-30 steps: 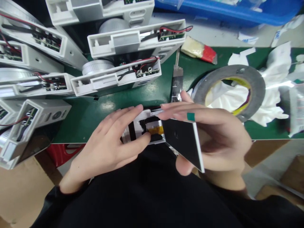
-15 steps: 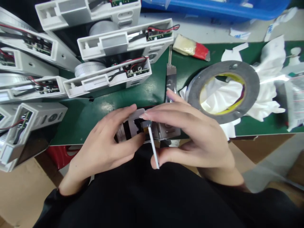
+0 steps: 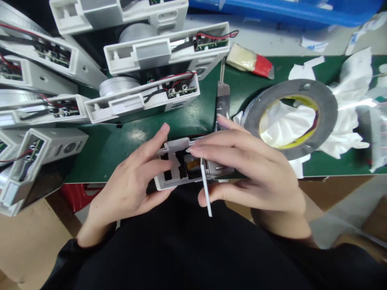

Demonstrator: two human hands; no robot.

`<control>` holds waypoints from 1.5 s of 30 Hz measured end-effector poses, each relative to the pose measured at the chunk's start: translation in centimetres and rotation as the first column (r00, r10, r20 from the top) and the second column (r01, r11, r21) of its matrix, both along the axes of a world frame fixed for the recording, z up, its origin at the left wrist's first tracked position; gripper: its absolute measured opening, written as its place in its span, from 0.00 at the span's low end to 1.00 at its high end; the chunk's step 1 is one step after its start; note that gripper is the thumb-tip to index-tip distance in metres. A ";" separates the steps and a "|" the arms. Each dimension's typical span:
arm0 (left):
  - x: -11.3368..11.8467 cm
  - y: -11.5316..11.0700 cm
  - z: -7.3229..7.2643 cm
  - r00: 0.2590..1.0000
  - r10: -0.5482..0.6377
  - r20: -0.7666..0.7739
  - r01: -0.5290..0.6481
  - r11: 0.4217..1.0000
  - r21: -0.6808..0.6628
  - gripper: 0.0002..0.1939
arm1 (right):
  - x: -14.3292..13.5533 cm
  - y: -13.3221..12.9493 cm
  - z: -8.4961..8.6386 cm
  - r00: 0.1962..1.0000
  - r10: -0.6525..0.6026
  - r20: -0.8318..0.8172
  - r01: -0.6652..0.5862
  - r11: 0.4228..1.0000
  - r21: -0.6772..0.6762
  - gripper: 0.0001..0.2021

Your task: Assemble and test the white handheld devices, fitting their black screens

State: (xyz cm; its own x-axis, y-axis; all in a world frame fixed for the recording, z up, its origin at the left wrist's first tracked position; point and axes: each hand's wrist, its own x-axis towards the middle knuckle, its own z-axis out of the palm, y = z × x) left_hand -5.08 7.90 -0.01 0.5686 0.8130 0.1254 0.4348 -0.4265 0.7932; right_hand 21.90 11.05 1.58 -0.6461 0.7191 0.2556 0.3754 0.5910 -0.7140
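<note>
At the left, open white units point(image 3: 38, 79) with exposed wiring crowd the green table point(image 3: 99, 157); then the left hand point(image 3: 130, 181) grips an open white housing point(image 3: 165, 185) near the table's front edge, fingers over its end; next, the right hand point(image 3: 256, 173) pinches a thin panel point(image 3: 206, 191), edge-on, over the housing's right part; farther right lies a grey tape roll point(image 3: 328, 117) beside crumpled white paper point(image 3: 341, 135)

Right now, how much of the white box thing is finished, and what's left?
It looks partly done: black pieces already sit inside the white case. The left hand holds the case; the right hand holds a thin panel on edge. The panel isn't lying flat in the open case, so fitting it is probably left.
</note>
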 end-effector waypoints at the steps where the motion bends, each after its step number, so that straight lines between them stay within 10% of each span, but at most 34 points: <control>1: -0.1 -0.1 -0.1 1.000 0.009 0.015 -0.009 1.000 -0.009 0.14 | -0.1 0.0 -0.1 1.000 -0.001 -0.004 0.002 1.000 0.003 0.25; 20: -0.4 -1.5 -1.0 0.993 0.087 0.082 -0.087 0.996 -0.001 0.35 | -1.6 -0.5 -0.2 0.992 -0.038 0.124 0.038 0.999 0.003 0.25; 45: -0.2 -1.5 0.0 0.969 0.055 -0.239 0.003 0.972 0.233 0.24 | -2.5 -1.0 1.0 0.959 -0.119 0.257 0.149 0.984 -0.099 0.31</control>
State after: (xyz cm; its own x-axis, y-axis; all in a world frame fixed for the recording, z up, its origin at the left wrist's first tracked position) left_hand -5.29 6.44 0.00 0.5841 0.7933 0.1717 0.6151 -0.5706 0.5441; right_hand 19.42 10.01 2.57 -0.5741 0.8187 0.0081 0.6201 0.4413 -0.6486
